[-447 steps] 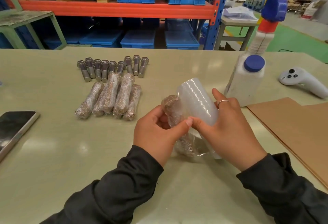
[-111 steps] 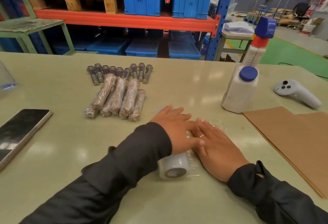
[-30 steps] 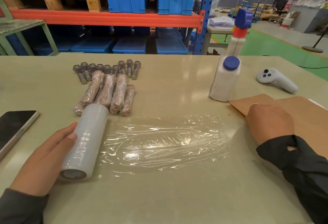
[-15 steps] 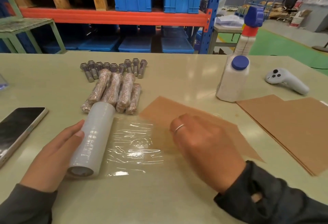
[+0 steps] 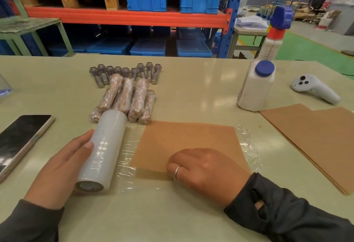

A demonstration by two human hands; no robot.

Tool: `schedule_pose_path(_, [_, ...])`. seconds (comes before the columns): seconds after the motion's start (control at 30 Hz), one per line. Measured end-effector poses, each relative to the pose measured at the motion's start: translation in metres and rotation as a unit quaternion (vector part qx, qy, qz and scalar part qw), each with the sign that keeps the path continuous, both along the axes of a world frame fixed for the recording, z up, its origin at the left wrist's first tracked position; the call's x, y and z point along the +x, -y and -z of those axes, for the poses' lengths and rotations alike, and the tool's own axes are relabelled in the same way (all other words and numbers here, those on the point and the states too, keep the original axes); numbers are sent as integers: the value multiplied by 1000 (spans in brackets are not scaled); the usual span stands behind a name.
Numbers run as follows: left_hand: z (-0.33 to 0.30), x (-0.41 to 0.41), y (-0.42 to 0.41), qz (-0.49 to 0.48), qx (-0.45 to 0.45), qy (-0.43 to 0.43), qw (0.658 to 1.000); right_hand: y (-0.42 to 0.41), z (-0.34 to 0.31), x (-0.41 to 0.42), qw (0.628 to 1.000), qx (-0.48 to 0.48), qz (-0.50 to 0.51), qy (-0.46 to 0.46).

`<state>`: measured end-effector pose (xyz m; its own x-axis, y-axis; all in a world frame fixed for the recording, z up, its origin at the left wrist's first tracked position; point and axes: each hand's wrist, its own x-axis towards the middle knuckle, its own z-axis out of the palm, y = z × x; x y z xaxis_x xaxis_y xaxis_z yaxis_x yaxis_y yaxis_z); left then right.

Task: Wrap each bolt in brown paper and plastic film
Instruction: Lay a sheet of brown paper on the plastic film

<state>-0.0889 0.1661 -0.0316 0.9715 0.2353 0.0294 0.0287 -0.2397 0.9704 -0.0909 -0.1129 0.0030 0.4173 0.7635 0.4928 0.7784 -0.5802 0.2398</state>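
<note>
Paper [image 5: 188, 142] sits mid-frame on film [image 5: 249, 146]; our right hand [image 5: 206, 172] presses it with fingers tucked, grip unclear, left hand [image 5: 63, 167] lying relaxed against the roll [image 5: 103, 149]; we should square it before fetching a bolt [image 5: 157, 73].

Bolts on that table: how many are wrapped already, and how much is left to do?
Done: a pile of wrapped bolts, at least five bundles. In hand: the left hand steadies the film roll while the right hand rests on a brown paper sheet laid over the film sheet; no bolt is on it yet. Left: about nine bare bolts.
</note>
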Motion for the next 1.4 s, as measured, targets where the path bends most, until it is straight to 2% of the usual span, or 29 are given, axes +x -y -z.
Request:
schedule_pose_path(0.13, [1, 0, -3, -2, 18, -10, 1000, 11, -5, 3, 1000, -16, -4, -16])
schedule_pose_path(0.3, [-1, 2, -1, -7, -2, -3, 1000, 11, 2, -1, 997, -47, -2, -60])
schedule_pose_path(0.37, [0, 5, -2, -20, 22, 24, 999, 10, 4, -2, 994, -40, 0, -103])
schedule_pose_path(0.47, [-19, 14, -4, -57, 105, 86, 989, 10, 2, -3, 987, -16, 3, -160])
schedule_pose_path(0.53, [-46, 10, 10, -24, 151, 146, 977, 12, 1, -3, 983, -8, 3, -185])
schedule_pose_path(0.63, [-85, -5, 63, 91, 247, 209, 942, 14, 2, -3, 970, 2, -2, -243])
schedule_pose_path(0.7, [-89, 3, 98, 165, 354, 215, 895, 15, 1, -3, 962, 2, 1, -273])
schedule_pose_path(0.77, [-76, 24, 126, 196, 473, 187, 838, 16, 1, -2, 953, 17, 4, -301])
schedule_pose_path(0.87, [-55, 41, 151, 236, 600, 88, 759, 20, -3, -2, 933, 83, 9, -350])
schedule_pose_path(0.93, [-49, 39, 159, 235, 635, 53, 734, 24, -11, -1, 932, 145, 33, -330])
schedule_pose_path(0.97, [-47, 37, 162, 226, 640, 45, 733, 26, -17, 3, 929, 180, 53, -318])
schedule_pose_path(1.07, [-42, 32, 163, 188, 644, 141, 728, 24, -41, 32, 901, 244, 124, -337])
schedule_pose_path(1.13, [-40, 32, 162, 200, 645, 185, 714, 16, -50, 66, 898, 217, 171, -343])
schedule_pose_path(1.2, [-36, 32, 161, 179, 655, 193, 708, 4, -47, 107, 893, 178, 216, -353])
schedule_pose_path(1.3, [-35, 33, 160, 160, 654, 182, 717, -23, -27, 168, 878, 138, 255, -382])
schedule_pose_path(1.4, [-31, 34, 161, 154, 643, 189, 726, -50, -6, 210, 873, 137, 245, -398])
